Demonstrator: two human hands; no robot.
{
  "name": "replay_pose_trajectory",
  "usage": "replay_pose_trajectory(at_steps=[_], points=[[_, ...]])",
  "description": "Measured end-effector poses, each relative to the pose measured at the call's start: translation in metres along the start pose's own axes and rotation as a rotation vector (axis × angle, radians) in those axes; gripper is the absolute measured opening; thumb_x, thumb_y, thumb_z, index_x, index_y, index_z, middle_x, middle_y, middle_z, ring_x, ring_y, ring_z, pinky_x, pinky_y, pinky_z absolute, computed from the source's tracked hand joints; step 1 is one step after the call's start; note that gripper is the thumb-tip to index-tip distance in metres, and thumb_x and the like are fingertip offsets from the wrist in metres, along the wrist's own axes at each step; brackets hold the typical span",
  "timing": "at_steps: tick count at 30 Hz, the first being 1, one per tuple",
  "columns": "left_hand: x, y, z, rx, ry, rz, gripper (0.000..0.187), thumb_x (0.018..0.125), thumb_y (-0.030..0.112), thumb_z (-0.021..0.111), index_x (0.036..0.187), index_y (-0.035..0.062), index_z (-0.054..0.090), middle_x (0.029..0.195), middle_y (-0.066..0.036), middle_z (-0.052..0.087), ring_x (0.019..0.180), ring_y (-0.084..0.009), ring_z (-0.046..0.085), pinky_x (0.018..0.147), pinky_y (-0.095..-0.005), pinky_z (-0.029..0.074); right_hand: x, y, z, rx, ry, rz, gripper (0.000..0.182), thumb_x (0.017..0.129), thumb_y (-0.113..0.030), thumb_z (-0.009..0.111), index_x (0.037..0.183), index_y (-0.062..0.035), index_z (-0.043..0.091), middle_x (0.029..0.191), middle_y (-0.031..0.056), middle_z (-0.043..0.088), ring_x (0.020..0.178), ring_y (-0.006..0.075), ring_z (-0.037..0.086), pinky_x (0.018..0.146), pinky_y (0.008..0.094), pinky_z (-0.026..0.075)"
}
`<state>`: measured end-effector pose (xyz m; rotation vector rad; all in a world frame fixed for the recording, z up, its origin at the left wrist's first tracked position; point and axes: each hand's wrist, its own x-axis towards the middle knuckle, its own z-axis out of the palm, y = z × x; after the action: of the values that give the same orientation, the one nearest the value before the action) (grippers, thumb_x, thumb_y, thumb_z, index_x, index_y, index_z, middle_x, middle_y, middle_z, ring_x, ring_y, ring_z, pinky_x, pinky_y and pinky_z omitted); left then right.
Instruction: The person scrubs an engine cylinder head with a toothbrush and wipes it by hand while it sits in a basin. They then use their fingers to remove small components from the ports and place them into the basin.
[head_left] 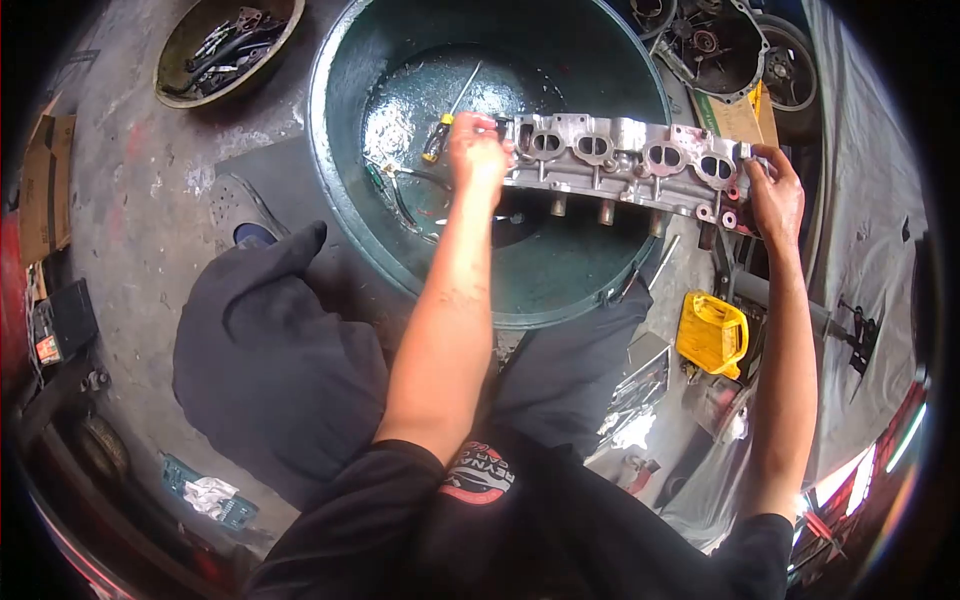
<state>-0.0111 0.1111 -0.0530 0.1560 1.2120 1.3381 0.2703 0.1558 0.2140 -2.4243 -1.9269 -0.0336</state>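
A long grey metal cylinder head (628, 165) with a row of oval ports spans the right part of a big dark green tub (325, 165). Its left end is gripped by my left hand (478, 155), fingers closed around it. My right hand (776, 198) grips the opposite end, beyond the tub's right rim. Inside the tub, just left of my left hand, lies a screwdriver (437, 138) with a yellow and black handle. Below it are some thin tools or hoses (397, 195), partly covered by my left forearm. Liquid glistens on the tub's bottom.
A bowl (165, 80) of metal parts sits at the upper left. A round metal housing (712, 45) stands at the upper right. Near my right forearm is a yellow jug (712, 335). A teal tray (205, 495) with a crumpled white cloth lies at the lower left.
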Motion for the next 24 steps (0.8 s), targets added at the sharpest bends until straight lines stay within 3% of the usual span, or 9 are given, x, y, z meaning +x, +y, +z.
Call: replay_pose_trajectory(at_steps=[2, 3, 6, 7, 11, 12, 20, 21, 24], points=[[0.006, -0.015, 0.016, -0.08, -0.069, 0.052, 0.023, 0.095, -0.007, 0.044, 0.097, 0.013, 0.056, 0.08, -0.008, 0.062, 0.057, -0.0122, 0.055, 0.045, -0.0261, 0.042, -0.003, -0.005, 0.001, -0.013, 0.028, -0.017, 0.043, 0.081, -0.035, 0.065, 0.117, -0.0134, 0.071, 0.116, 0.0243, 0.07, 0.112, 0.0385, 0.066, 0.095, 0.0411, 0.049], [-0.004, 0.001, 0.02, -0.048, -0.104, -0.084, 0.021, 0.094, -0.006, 0.047, 0.099, 0.0107, 0.058, 0.081, -0.007, 0.063, 0.058, -0.0119, 0.055, 0.049, -0.0259, 0.044, -0.006, -0.008, 0.0, -0.013, 0.032, -0.008, 0.042, 0.082, -0.035, 0.065, 0.117, -0.0132, 0.071, 0.115, 0.0241, 0.07, 0.113, 0.0386, 0.066, 0.095, 0.041, 0.049], [-0.006, -0.01, 0.027, -0.102, -0.064, -0.128, 0.012, 0.094, 0.0, 0.053, 0.101, 0.0039, 0.062, 0.082, -0.007, 0.064, 0.06, -0.0115, 0.057, 0.05, -0.0247, 0.044, -0.009, -0.015, -0.001, -0.052, 0.07, -0.023, 0.04, 0.083, -0.031, 0.064, 0.117, -0.0116, 0.07, 0.114, 0.0223, 0.071, 0.11, 0.0382, 0.067, 0.094, 0.0407, 0.05], [-0.007, -0.015, 0.027, -0.122, -0.036, -0.109, 0.01, 0.093, 0.003, 0.06, 0.102, 0.0017, 0.065, 0.08, -0.008, 0.066, 0.064, -0.0154, 0.063, 0.059, -0.0297, 0.05, -0.011, -0.019, -0.002, -0.06, 0.071, -0.025, 0.039, 0.083, -0.03, 0.065, 0.117, -0.0112, 0.07, 0.114, 0.0218, 0.071, 0.11, 0.038, 0.067, 0.094, 0.0406, 0.05], [-0.023, -0.023, 0.036, 0.409, 0.017, 0.388, 0.028, 0.079, 0.004, 0.073, 0.106, 0.0, 0.065, 0.087, -0.015, 0.072, 0.073, -0.0258, 0.07, 0.075, -0.0365, 0.056, -0.011, -0.021, -0.001, -0.095, 0.066, -0.046, 0.039, 0.083, -0.029, 0.064, 0.116, -0.0097, 0.069, 0.114, 0.0199, 0.071, 0.108, 0.037, 0.068, 0.094, 0.0402, 0.051], [-0.026, -0.019, 0.036, 0.478, -0.047, 0.265, 0.033, 0.083, 0.012, 0.075, 0.113, 0.0012, 0.066, 0.086, -0.013, 0.071, 0.075, -0.0209, 0.069, 0.071, -0.0359, 0.055, -0.011, -0.02, -0.001, -0.089, 0.062, -0.045, 0.039, 0.083, -0.029, 0.064, 0.117, -0.0096, 0.069, 0.114, 0.0198, 0.071, 0.108, 0.0369, 0.068, 0.094, 0.0402, 0.051], [-0.01, -0.029, 0.072, 0.322, -0.046, 0.375, 0.019, 0.097, 0.019, 0.067, 0.097, -0.0002, 0.067, 0.076, -0.01, 0.071, 0.069, -0.0177, 0.069, 0.064, -0.0345, 0.051, -0.009, -0.013, -0.001, -0.117, 0.047, -0.024, 0.043, 0.082, -0.033, 0.063, 0.119, -0.013, 0.069, 0.119, 0.0239, 0.069, 0.114, 0.0391, 0.065, 0.098, 0.0409, 0.049], [-0.008, -0.034, 0.076, 0.337, -0.058, 0.411, 0.015, 0.094, 0.015, 0.068, 0.091, 0.0004, 0.068, 0.076, -0.011, 0.069, 0.07, -0.0229, 0.066, 0.065, -0.0379, 0.05, -0.008, -0.011, 0.001, -0.133, 0.06, -0.04, 0.043, 0.081, -0.033, 0.063, 0.119, -0.0129, 0.069, 0.12, 0.0233, 0.069, 0.114, 0.0387, 0.066, 0.098, 0.0409, 0.049], [-0.022, -0.047, 0.075, 0.571, 0.026, 0.862, 0.009, 0.091, 0.009, 0.067, 0.091, 0.0009, 0.069, 0.077, -0.012, 0.065, 0.074, -0.0304, 0.061, 0.07, -0.0421, 0.048, -0.011, -0.016, -0.001, -0.143, 0.067, -0.048, 0.044, 0.081, -0.033, 0.063, 0.119, -0.0125, 0.069, 0.121, 0.0221, 0.069, 0.114, 0.038, 0.066, 0.098, 0.0405, 0.049]])
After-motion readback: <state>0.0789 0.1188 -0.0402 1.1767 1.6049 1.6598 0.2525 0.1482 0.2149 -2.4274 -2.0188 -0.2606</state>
